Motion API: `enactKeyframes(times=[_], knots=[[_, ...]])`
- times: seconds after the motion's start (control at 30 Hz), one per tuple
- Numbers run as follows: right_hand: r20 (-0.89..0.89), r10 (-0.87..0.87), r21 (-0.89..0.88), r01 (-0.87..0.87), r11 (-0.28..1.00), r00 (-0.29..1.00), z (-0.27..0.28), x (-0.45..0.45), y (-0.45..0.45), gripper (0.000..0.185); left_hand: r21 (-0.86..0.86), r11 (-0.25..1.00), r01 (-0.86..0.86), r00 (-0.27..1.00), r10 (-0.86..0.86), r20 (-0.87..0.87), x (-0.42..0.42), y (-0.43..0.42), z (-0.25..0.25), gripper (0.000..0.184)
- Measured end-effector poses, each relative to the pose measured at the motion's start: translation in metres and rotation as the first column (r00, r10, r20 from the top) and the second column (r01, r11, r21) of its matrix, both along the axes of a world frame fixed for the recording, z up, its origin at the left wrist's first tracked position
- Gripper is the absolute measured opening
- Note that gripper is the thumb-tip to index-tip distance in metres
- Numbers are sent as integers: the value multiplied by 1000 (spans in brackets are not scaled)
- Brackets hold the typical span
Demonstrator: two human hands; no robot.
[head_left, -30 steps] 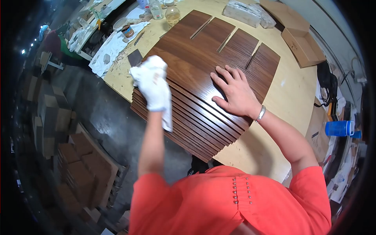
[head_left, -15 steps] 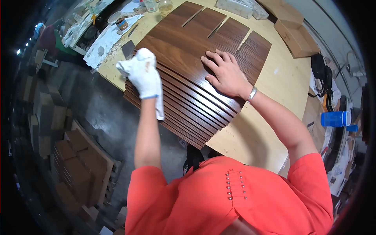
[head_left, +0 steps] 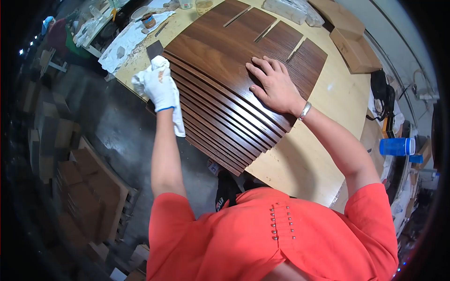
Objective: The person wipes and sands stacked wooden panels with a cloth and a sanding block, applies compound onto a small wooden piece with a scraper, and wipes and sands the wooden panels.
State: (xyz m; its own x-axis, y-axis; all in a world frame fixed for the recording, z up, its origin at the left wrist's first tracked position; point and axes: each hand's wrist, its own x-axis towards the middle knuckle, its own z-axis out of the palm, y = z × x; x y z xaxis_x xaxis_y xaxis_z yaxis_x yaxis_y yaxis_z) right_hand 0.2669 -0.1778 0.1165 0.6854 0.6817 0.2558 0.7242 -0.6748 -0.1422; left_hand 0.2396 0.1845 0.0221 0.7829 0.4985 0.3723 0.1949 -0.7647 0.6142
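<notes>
As I watch, left hand (head_left: 159, 88) clamps white cloth (head_left: 179, 122) (dark slab (head_left: 154, 49) just beyond); right hand (head_left: 275, 87), splayed, touches boards (head_left: 222, 82) beneath.

Dark brown wood-grained panels (head_left: 211, 42)

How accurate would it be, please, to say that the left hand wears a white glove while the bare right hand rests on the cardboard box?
The resting place is wrong: the head view shows the bare right hand on the top wood-grain panel. The left hand does wear a white glove.
</notes>
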Motion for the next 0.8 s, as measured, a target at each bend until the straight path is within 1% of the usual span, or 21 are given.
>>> enactKeyframes(times=[0.03, 0.07, 0.1, 0.13, 0.2, 0.23, 0.3, 0.33, 0.37, 0.4, 0.43, 0.47, 0.5, 0.57, 0.6, 0.63, 0.67, 0.7, 0.73, 0.77, 0.8], knots=[[0, 5, 4, -5, 1000, 1000, 2, 3, 1, 57, -243, 969, 42, 965, 24, 259, -3, -27, -18, 28], [6, -2, -2, 2, 1000, 1000, 1, 2, 2, 57, -414, 895, 165, 851, 83, 518, -5, -55, -36, 28], [0, -2, -5, 2, 1000, 1000, 3, 2, 2, 57, -613, 635, 470, 765, 54, 642, -28, -95, -31, 26], [-7, -4, -9, 4, 1000, 1000, 4, 2, 2, 57, -688, 264, 676, 677, 147, 721, -52, -135, -24, 24], [-12, -5, -14, 5, 1000, 1000, 3, 2, 2, 58, -559, -87, 825, 565, 129, 815, -84, -174, 1, 23], [-9, -4, -15, 4, 1000, 1000, 2, 2, 2, 58, -582, -38, 812, 583, 45, 811, -89, -172, -14, 23], [0, -1, -21, 1, 1000, 1000, 1, 3, 1, 58, -617, -117, 778, 628, 137, 766, -76, -153, -13, 22], [2, 0, -22, 0, 1000, 1000, 2, 3, 1, 58, -682, 183, 708, 657, 183, 732, -55, -122, -26, 18], [5, -3, -21, 3, 1000, 1000, 3, 3, 1, 59, -665, 473, 578, 728, 68, 682, -36, -83, -30, 17], [-4, -7, -19, 7, 1000, 1000, 6, 2, 2, 59, -546, 757, 360, 825, 15, 565, -17, -44, -33, 15], [-9, -7, -14, 7, 1000, 1000, 5, 1, 1, 59, -359, 924, 131, 890, 51, 454, 1, -4, -35, 14], [-13, -5, -8, 5, 1000, 1000, 5, 2, 0, 59, -230, 972, -37, 933, 116, 342, 5, 16, -24, 14], [-16, -1, -2, 1, 1000, 1000, 5, 3, 1, 58, -80, 978, -192, 950, 206, 233, 9, 36, -12, 16], [-13, -6, 0, 6, 1000, 1000, 6, 3, 1, 59, -104, 956, -273, 962, 268, -54, -17, 7, 12, 23], [-15, -6, 2, 6, 1000, 1000, 5, 3, 2, 59, -662, 749, -46, 907, 309, 287, -28, -25, -8, 27], [-8, -11, -1, 11, 1000, 1000, 5, 4, 2, 59, -851, 424, 309, 803, 364, 473, -51, -74, 5, 30], [-6, -12, -2, 12, 1000, 1000, 5, 3, 2, 59, -788, 42, 614, 645, 549, 532, -74, -123, 18, 32], [-5, -7, -4, 7, 1000, 1000, 6, 2, 3, 59, -679, -51, 732, 634, 416, 652, -99, -159, 14, 23], [-22, -9, -6, 9, 1000, 1000, 6, 2, 3, 59, -727, 40, 685, 698, 251, 671, -130, -182, -3, 22], [-24, -7, -11, 6, 1000, 1000, 7, 1, 4, 59, -655, 610, 446, 873, -135, 469, -166, -190, -30, 21], [-22, -3, -14, 3, 1000, 1000, 7, 1, 4, 59, -369, 863, 344, 933, -270, 238, -191, -189, -51, 21]])
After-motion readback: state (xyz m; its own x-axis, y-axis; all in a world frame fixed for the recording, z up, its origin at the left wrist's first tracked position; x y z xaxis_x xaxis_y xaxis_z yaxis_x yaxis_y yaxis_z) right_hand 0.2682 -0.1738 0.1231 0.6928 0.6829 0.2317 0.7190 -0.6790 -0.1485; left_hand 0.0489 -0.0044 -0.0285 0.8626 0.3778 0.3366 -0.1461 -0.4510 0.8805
